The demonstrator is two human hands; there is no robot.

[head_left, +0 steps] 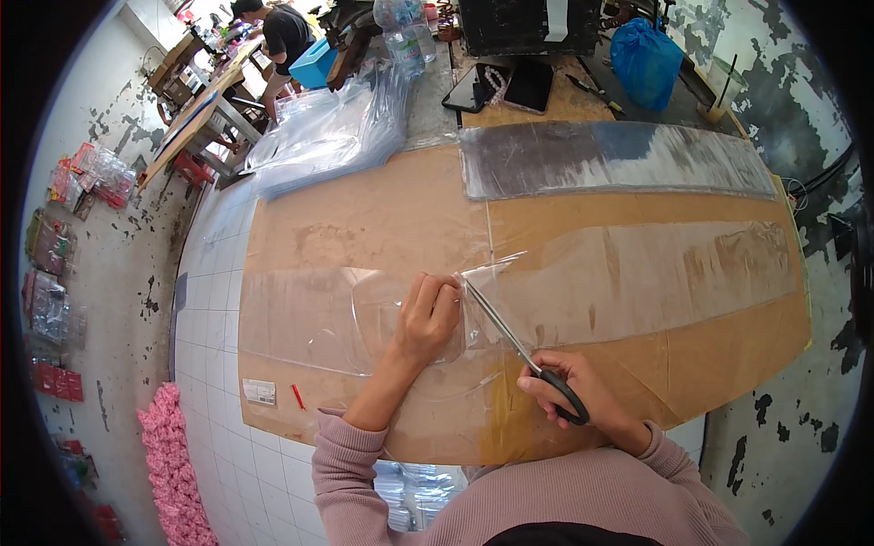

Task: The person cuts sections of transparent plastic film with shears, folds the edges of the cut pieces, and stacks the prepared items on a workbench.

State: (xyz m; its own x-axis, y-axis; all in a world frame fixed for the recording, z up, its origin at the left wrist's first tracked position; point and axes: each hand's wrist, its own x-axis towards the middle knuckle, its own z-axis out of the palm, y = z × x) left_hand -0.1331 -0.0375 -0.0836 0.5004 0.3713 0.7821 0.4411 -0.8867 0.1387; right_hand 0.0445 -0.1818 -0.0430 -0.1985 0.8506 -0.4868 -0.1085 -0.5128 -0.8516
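My right hand (572, 384) grips the black handles of a pair of scissors (499, 320). Its long metal blades point up and left, with the tips close to the fingers of my left hand (430, 308). That hand is closed in a pinch on the edge of a clear plastic piece (382, 309), which lies over the brown board in front of me. A thin clear strip (496, 264) sticks out to the right of the pinching fingers, near the scissor tips. Glare makes it hard to tell whether the blades touch the plastic.
The brown-covered table (564, 382) holds a cloudy clear slab (619, 159) at the back. Stacked clear plastic sheets (337, 127) lie back left. Phones (528, 86), a blue bag (645, 62) and a drink cup (724, 96) stand beyond. A red pen-like piece (298, 397) lies left. Another person (284, 41) works far left.
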